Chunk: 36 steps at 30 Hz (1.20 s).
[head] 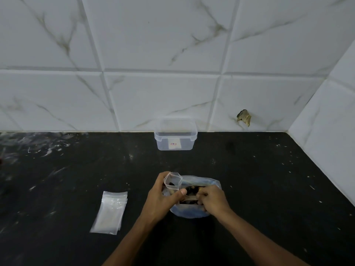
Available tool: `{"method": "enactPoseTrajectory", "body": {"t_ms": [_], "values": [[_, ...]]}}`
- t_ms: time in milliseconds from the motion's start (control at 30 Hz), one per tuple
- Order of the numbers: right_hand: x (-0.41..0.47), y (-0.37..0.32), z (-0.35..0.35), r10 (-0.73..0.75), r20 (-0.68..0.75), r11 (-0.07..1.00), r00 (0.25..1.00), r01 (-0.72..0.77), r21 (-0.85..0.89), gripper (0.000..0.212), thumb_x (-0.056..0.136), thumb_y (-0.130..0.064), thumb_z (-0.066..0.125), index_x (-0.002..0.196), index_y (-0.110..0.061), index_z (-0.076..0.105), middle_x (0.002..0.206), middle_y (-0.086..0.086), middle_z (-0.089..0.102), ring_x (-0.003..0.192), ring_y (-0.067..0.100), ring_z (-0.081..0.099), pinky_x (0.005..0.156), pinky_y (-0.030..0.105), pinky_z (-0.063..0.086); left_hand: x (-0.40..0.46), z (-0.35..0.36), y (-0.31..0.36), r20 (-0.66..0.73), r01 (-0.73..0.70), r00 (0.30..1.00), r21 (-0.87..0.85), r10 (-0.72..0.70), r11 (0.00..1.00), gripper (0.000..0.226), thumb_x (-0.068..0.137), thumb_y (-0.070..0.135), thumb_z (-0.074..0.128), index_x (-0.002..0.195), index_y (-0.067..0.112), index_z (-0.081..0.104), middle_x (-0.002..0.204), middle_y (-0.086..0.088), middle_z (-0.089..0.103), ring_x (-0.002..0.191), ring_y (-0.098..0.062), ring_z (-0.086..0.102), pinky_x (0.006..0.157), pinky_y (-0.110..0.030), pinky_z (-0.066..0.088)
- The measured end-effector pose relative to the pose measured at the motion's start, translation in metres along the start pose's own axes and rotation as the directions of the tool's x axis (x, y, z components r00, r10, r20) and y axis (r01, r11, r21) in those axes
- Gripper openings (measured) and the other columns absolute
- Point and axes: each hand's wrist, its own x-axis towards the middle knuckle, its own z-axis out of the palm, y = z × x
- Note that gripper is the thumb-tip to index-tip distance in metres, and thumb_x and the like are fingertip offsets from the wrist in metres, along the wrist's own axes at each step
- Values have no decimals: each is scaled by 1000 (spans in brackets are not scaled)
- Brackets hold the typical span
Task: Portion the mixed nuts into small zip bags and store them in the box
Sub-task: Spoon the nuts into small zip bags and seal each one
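head view: portioning nuts on black counter (249, 179).
left hand (159, 198) gripping open small zip bag (172, 181); right hand (213, 199) curled, pinching nuts (192, 189) in big bag (199, 212). box (175, 138) far, spare bags (110, 212) near left.

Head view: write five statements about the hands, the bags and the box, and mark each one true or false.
1. The left hand holds a small zip bag with its mouth open. True.
2. The clear plastic box stands at the back of the black counter, against the tiled wall. True.
3. The stack of empty zip bags lies to the right of the hands. False: it lies to their left.
4. The right hand rests flat on the counter. False: it reaches into the big bag of mixed nuts.
5. The box has its lid on. False: its top is open.
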Motion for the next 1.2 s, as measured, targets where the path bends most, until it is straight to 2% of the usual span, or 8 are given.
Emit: {"method": "enactPoseTrajectory", "body": {"t_ms": [233,333,433,733,900,1033,1100,1200], "values": [[-9,4,-27,105,43,965,994,-112,236,15,96,-7,55,99,-9,70,86,9,71,51,5,57,46,17,44,3,-6,-2,-3,19,1000,-7,-19,1000,57,68,53,76,119,44,53,115,15,66,110,-7,64,90,-37,55],[-17,3,-44,106,49,941,993,-117,317,15,95,-4,55,100,-6,70,87,11,72,51,7,55,47,19,43,4,-5,4,-8,-4,1000,5,4,1000,56,69,51,78,118,45,52,114,19,65,110,-6,63,87,-33,57],[-27,-6,-67,62,21,924,998,-65,376,15,95,-4,55,100,-5,70,80,9,69,52,8,53,46,19,42,5,-4,13,-50,-50,997,42,52,998,52,70,51,79,114,50,51,112,25,63,107,0,62,83,-24,55],[-51,-51,-119,-112,-87,920,990,137,368,16,95,-10,57,95,-14,73,81,5,70,52,5,54,46,18,44,21,10,22,-91,-95,990,118,106,988,47,74,42,79,109,52,49,109,18,64,103,2,61,85,-28,55],[-61,-64,-106,-331,-219,943,918,328,-51,13,95,-17,58,96,-21,71,78,-4,68,53,1,60,49,11,44,28,21,25,-107,-93,988,135,108,986,44,77,36,80,109,45,50,108,18,64,101,6,59,83,-20,49],[-71,-66,-86,-599,-203,755,774,462,-465,14,96,-20,54,98,-19,67,89,-3,64,77,7,59,74,25,52,29,26,25,-113,-84,989,128,98,988,45,77,33,80,109,44,50,105,19,65,99,7,61,82,-19,50],[-74,-65,-75,-683,-119,617,721,481,-623,4,87,-19,67,91,-19,65,85,-2,60,68,10,58,61,25,51,30,28,25,-126,-90,986,118,105,989,45,76,32,81,109,42,51,104,18,66,98,5,63,81,-20,52],[-79,-61,-66,-740,-48,515,670,520,-682,28,57,-9,88,70,-18,65,64,-3,54,42,7,47,39,15,33,29,30,26,-123,-107,985,110,120,988,41,76,32,79,107,41,52,101,15,67,95,2,64,81,-20,53]]}}
